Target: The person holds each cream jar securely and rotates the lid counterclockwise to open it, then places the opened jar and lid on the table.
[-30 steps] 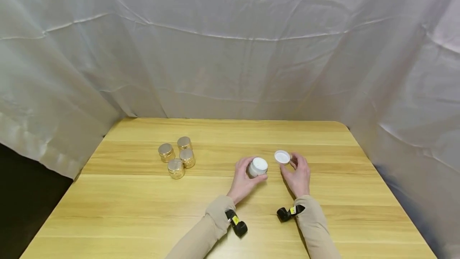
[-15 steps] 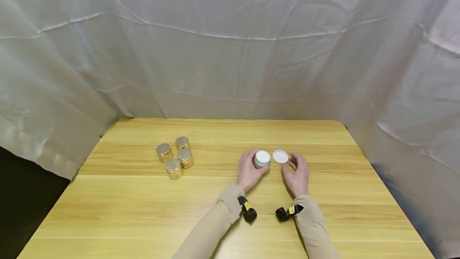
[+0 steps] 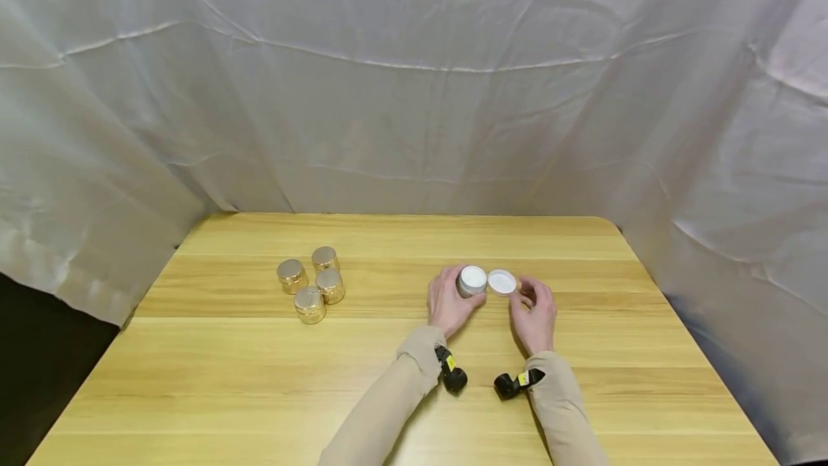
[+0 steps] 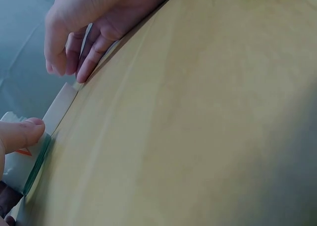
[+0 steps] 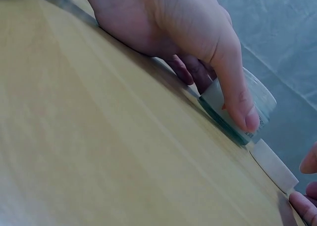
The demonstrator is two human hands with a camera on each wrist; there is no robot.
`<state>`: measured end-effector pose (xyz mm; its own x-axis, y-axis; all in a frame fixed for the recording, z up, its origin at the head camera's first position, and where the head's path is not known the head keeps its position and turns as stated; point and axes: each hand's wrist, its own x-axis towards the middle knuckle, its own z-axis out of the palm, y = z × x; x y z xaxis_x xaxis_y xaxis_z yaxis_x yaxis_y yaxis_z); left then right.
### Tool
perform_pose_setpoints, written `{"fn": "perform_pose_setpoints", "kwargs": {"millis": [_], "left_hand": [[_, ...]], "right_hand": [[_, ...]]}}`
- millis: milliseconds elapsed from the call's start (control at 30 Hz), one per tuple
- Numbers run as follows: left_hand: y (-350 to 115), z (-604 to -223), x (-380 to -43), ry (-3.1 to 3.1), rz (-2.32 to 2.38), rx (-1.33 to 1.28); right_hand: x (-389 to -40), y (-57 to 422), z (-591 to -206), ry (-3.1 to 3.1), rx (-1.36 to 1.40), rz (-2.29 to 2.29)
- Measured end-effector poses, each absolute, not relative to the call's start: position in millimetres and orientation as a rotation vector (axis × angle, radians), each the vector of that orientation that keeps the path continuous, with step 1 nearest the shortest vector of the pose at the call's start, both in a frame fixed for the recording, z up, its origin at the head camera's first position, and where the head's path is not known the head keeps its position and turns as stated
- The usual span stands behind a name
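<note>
My left hand (image 3: 451,308) grips a small round jar (image 3: 474,279) with a white top face, its thumb laid along the near side. In the right wrist view the jar (image 5: 214,103) stands upright on the table, with a greenish base and a red mark. Just to its right lies a white round lid (image 3: 502,282), inner side up. Beside the lid's right edge is my right hand (image 3: 535,315), its fingers loosely bent. From the left wrist view, those fingertips (image 4: 83,76) are right by the lid (image 4: 60,104), with nothing held between them.
Several gold-lidded jars (image 3: 310,305) stand grouped on the left part of the wooden table (image 3: 213,380). A grey curtain (image 3: 414,121) hangs behind the table and along its sides. Black wrist cameras (image 3: 455,380) sit on both sleeves.
My left hand has carried the jar away from me and to the right, down beside the lid. My right hand has drawn slightly off the lid, which has stayed nearly in place.
</note>
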<state>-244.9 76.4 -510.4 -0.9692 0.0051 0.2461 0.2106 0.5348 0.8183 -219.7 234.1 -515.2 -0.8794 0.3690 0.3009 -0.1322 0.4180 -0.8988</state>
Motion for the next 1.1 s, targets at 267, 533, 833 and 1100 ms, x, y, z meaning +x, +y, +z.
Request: {"fn": "perform_pose_setpoints", "kwargs": {"millis": [267,533,833,1100], "left_hand": [[80.2,-509.8,-249.2,-2.583,-1.357,-0.162],[80.9,-510.7,-250.7,-2.590,-1.320,-0.155],[81.6,-510.5,-251.1,-2.596,-1.322,-0.169],[64.6,-504.0,-235.7,-2.542,-1.748,-0.146]], "right_hand": [[-218.7,234.2,-513.4,-2.213,-0.211,1.479],[-218.3,233.2,-513.6,-2.220,-0.208,1.475],[-217.3,233.6,-511.1,-2.252,-0.211,1.446],[-215.7,233.1,-508.7,-2.273,-0.194,1.419]]}}
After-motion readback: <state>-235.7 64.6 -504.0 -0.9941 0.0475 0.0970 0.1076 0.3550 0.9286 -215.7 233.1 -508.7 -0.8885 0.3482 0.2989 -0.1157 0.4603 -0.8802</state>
